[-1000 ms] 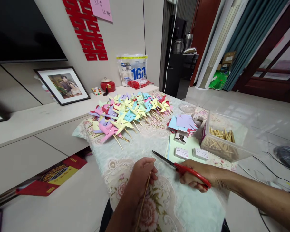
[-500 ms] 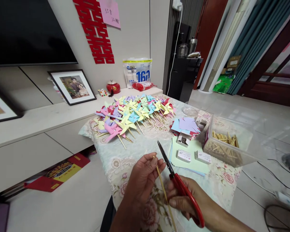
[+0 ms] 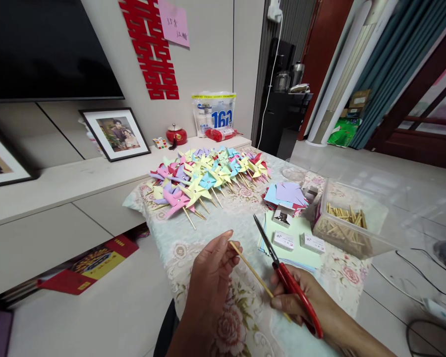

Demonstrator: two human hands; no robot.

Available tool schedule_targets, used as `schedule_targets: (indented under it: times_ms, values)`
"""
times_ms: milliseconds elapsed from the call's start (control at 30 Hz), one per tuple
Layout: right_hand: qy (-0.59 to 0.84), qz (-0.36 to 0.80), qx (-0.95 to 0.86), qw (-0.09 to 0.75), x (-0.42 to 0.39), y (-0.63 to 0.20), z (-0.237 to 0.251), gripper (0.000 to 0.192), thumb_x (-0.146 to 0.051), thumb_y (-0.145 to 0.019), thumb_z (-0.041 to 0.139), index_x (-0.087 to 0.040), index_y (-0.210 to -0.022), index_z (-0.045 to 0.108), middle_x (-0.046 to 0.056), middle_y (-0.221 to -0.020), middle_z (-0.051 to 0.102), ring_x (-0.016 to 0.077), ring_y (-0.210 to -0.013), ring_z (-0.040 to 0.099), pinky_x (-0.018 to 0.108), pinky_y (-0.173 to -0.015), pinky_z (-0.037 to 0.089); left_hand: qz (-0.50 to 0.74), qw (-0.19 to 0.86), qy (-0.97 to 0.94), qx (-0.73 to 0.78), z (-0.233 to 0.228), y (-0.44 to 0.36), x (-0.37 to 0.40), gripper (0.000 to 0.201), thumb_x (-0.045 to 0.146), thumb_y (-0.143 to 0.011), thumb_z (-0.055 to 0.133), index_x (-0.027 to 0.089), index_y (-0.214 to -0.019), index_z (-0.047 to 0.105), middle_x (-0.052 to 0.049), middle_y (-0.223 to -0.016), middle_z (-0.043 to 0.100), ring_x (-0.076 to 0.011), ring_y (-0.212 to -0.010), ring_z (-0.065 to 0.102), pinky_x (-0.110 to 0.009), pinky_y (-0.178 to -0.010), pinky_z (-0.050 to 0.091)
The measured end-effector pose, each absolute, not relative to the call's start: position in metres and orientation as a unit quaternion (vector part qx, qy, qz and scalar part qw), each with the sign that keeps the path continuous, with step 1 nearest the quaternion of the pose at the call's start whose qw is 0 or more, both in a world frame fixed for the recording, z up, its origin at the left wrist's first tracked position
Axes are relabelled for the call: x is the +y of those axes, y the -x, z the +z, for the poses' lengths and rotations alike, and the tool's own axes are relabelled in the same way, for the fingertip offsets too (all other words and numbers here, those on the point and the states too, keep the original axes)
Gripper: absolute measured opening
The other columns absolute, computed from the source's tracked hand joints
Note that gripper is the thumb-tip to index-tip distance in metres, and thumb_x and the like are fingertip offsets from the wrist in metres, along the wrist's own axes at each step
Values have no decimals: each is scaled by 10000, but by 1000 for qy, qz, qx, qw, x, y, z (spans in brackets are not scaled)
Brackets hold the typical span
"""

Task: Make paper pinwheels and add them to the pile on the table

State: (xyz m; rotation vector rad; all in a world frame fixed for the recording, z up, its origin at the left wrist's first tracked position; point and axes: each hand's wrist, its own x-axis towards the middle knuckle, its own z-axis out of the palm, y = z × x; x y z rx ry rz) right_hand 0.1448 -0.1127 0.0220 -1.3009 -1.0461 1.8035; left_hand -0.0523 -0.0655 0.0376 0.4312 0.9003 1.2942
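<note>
In the head view, a thin wooden stick (image 3: 252,271) was held slantwise above the flowered tablecloth (image 3: 226,223), between the two hands. Its lower part was pinched under the thumb of the right hand (image 3: 301,295), and a short end was left jutting out below. By the same hand a pair of red-handled scissors (image 3: 284,274) was gripped, the handles enclosed by the fingers and the blades, set close together, pointed up and away to the left. The upper end of the stick was met at the curled fingers of the left hand (image 3: 213,267); whether it was clamped there or only touched could not be told.

Beyond the hands, paper pinwheels (image 3: 208,181) in pink, yellow, blue, purple and red were heaped, their stick handles turned toward the near side. To the right of them, cut coloured papers (image 3: 290,192) were piled. Just in front, a small opened box (image 3: 283,218) was seen with dark bits inside, and two closed white boxes (image 3: 283,240) were laid on pale green sheets (image 3: 296,230). At the table's right side, more sticks (image 3: 345,215) were contained in a clear plastic tub (image 3: 329,234). On the cabinet behind, a framed photograph (image 3: 115,134) was propped up, and a red jar (image 3: 176,135) was placed.
</note>
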Motion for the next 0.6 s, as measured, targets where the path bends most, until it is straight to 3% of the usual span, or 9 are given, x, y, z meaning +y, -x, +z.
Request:
schedule_targets:
  times_ms: [67,133,200,267,333,367,433,500,600]
  values:
    - [503,692,-398,332,-111,-144,23,484,-406,-581,879,-168,-848,553,-87,-583,523,19,-399,343,189,-392,220,592,624,-235,453,39,54,-68,392,383,-783,735,159,-1103,715,-114,-1006,734,-188,-842,672,-294,-742,530]
    - [510,690,-398,325,-109,-143,23,493,-397,-581,879,-168,-865,548,-85,-585,536,22,-399,347,191,-390,214,611,490,-340,521,39,55,-72,322,349,-817,689,206,-1103,727,-118,-1158,711,-248,-1004,666,-369,-876,524]
    - [516,691,-393,318,-107,-142,24,508,-385,-578,880,-172,-891,542,-77,-611,568,24,-402,357,192,-391,214,595,336,-500,533,38,55,-78,265,260,-812,675,265,-1065,753,-90,-1196,708,-294,-1164,612,-454,-1063,416]
    - [508,701,-389,315,-104,-141,27,511,-368,-572,877,-175,-902,538,-79,-611,577,24,-397,348,194,-391,205,529,259,-664,460,35,54,-83,260,181,-803,657,320,-988,776,-64,-1074,753,-320,-1209,595,-531,-1172,236]
    - [495,709,-393,314,-101,-140,31,499,-373,-577,863,-174,-898,537,-75,-599,588,26,-396,330,197,-392,190,456,214,-765,400,30,53,-87,279,126,-821,627,339,-925,775,-42,-913,767,-300,-1111,653,-555,-1193,144]
    - [491,708,-401,312,-99,-140,33,496,-387,-584,855,-175,-896,533,-66,-603,605,28,-399,327,198,-393,188,424,187,-798,385,27,54,-88,282,110,-838,606,328,-911,769,-35,-847,757,-271,-1007,685,-549,-1187,164]
    - [498,692,-426,302,-95,-140,39,492,-427,-603,839,-178,-888,524,-37,-636,650,36,-413,337,198,-400,204,377,114,-838,379,22,57,-90,265,101,-867,564,283,-900,753,-33,-776,724,-210,-790,677,-487,-1104,335]
    - [516,671,-447,290,-90,-141,43,501,-464,-609,833,-184,-876,514,-19,-672,677,42,-422,351,197,-406,232,345,48,-845,405,18,62,-91,227,112,-868,556,248,-888,737,-52,-784,706,-203,-732,633,-381,-873,474]
    - [535,646,-457,294,-81,-140,43,518,-506,-620,820,-181,-885,515,-26,-653,664,44,-418,345,200,-414,247,308,35,-824,474,16,64,-94,198,115,-842,563,242,-830,714,-62,-794,683,-217,-721,606,-304,-626,419]
